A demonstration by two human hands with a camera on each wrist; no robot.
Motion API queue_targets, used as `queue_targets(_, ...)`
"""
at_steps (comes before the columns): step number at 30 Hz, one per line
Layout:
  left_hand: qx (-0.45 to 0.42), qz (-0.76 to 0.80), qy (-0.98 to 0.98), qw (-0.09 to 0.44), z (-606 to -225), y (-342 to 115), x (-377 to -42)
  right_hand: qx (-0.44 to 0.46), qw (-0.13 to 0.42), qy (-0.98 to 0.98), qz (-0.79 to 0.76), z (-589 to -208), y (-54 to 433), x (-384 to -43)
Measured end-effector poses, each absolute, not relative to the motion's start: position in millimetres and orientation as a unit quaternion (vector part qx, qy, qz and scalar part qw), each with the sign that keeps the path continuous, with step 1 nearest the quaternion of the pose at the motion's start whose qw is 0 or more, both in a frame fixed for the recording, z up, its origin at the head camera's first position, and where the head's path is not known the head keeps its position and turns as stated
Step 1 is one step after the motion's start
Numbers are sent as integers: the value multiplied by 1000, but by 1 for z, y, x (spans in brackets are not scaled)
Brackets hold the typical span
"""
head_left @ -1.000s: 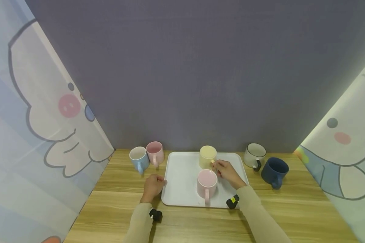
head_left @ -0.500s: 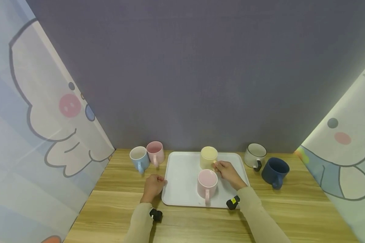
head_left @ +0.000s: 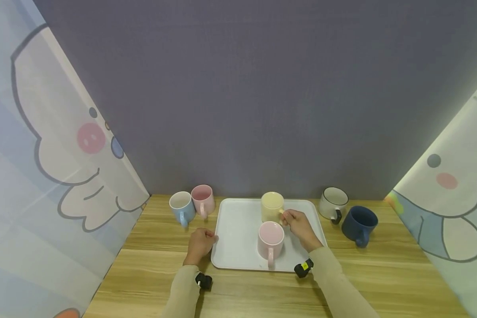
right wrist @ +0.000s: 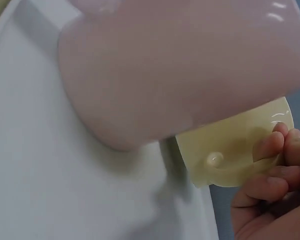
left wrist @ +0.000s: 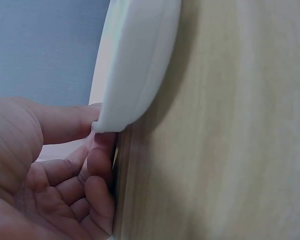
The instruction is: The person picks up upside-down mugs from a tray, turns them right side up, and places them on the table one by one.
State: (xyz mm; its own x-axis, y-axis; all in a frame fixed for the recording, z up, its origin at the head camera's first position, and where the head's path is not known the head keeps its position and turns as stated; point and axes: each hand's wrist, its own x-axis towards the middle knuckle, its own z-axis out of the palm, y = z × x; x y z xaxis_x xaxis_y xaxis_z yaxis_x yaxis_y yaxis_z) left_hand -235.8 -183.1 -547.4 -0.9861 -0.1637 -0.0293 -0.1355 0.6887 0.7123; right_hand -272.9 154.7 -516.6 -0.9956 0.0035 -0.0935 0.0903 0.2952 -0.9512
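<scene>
On the white tray two mugs stand upside down, their bases facing up. My right hand pinches the handle of the yellow mug, which is toward the tray's back edge. In front of it is a pink mug with its handle toward me; in the right wrist view this pink mug partly covers the yellow mug. My left hand holds the tray's left rim. Seen from the left wrist, its thumb lies against the tray's edge, with the other fingers curled below.
Left of the tray stand a light blue mug and a second pink mug, both upright. To its right are a white mug with a black handle and a dark blue mug. A grey wall rises behind the wooden table.
The yellow mug shifted slightly right, then settled about where it is. My right hand has moved a little to the right along its handle. The left hand has stayed at the tray's rim.
</scene>
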Motion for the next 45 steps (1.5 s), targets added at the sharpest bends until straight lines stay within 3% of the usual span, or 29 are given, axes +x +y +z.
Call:
queue_targets(20,75,-383,-920,29,-548,-183,-236,12,-38,789,-614,-460,148,-254)
queue_targets(36,76,-390,-917,32,-549,-182,-236,6,-20,746,-666,-449,142,-240)
queue_targets(45,80,-396,-914,28,-551,-183,-236,-8,33,646,-763,-451,140,-233)
